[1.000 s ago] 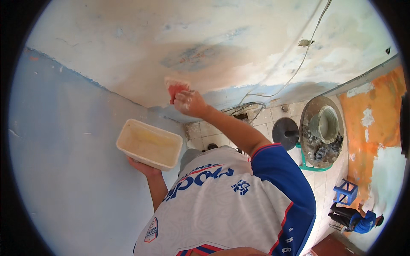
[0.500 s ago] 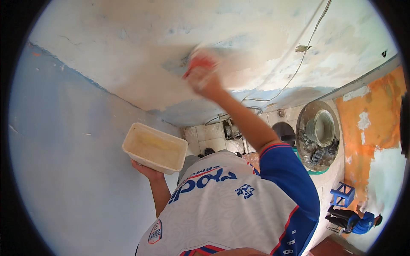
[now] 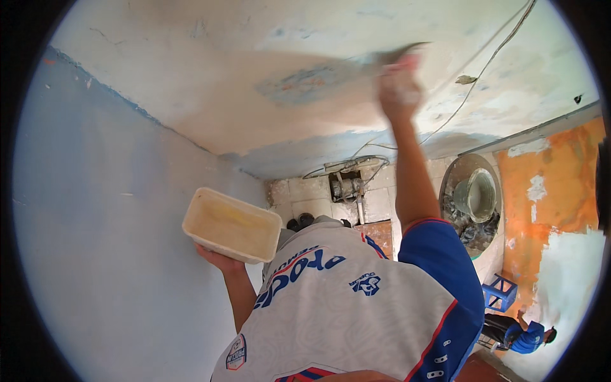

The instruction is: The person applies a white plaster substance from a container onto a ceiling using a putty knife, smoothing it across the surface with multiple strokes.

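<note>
My left hand [image 3: 218, 260] grips a cream rectangular plastic tub [image 3: 262, 249] from below, near the blue wall; some of its fingers are hidden beneath the tub. A thin pale yellowish residue shows inside. Raised against the whitish wall [image 3: 216, 83], my right hand [image 3: 400, 95] is closed around a red-handled tool [image 3: 407, 62]. Motion blurs its working end, so its exact kind does not show. Left of this hand, a bluish bare patch [image 3: 305, 83] marks the wall.
A cable [image 3: 474, 89] hangs down the wall at right. On the tiled floor, a round basin holds a bucket [image 3: 476, 196], and a small pump [image 3: 347, 188] sits by the wall. A blue stool [image 3: 499, 293] and a person in blue [image 3: 528, 335] are at lower right.
My right hand has swept right and upward along the wall with the red-handled tool, uncovering the bluish patch. My left hand and the tub have barely moved.
</note>
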Action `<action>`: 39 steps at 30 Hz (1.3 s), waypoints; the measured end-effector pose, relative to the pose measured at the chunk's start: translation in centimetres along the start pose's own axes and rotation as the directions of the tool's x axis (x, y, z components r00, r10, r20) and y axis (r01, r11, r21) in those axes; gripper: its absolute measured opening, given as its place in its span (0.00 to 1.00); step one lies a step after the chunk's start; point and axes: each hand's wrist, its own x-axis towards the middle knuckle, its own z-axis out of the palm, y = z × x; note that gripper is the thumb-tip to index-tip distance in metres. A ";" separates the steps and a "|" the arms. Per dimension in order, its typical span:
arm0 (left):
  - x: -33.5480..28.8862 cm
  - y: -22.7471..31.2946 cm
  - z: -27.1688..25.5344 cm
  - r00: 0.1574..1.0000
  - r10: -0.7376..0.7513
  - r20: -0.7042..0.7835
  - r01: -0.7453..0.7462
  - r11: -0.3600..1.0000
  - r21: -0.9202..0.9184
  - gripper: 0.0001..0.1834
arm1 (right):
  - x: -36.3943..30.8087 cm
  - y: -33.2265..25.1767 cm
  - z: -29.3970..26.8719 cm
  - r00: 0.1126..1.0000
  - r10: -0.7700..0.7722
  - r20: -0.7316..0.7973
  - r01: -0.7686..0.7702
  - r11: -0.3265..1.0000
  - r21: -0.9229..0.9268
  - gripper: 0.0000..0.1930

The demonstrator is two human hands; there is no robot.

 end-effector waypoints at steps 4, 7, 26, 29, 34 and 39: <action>0.3 0.6 1.2 0.999 0.042 -0.019 -0.040 0.994 0.097 0.36 | -1.3 -19.4 3.1 0.994 -0.110 0.026 0.078 0.829 0.553 0.06; 0.8 0.7 1.4 0.999 0.033 -0.005 -0.032 0.992 0.119 0.36 | -3.1 -26.7 1.2 0.969 -0.158 0.191 -0.006 0.754 0.657 0.05; 2.4 2.0 1.0 0.996 -0.069 -0.050 0.072 0.995 0.067 0.38 | -6.2 -29.0 3.2 0.989 -0.120 0.083 0.038 0.765 0.643 0.07; 2.1 2.5 1.3 0.994 -0.081 -0.067 0.086 0.993 0.076 0.38 | -6.9 -30.3 0.6 0.981 -0.160 0.113 0.029 0.688 0.725 0.07; 0.9 3.5 -0.6 0.986 -0.089 -0.138 0.096 0.995 0.039 0.37 | -7.9 -17.4 -2.6 0.941 0.084 0.328 0.115 0.832 -0.542 0.18; 0.6 3.2 -2.1 0.982 -0.098 -0.160 0.107 0.993 0.043 0.37 | -2.5 -4.4 -2.5 0.969 0.245 -0.041 -0.246 0.969 -0.033 0.15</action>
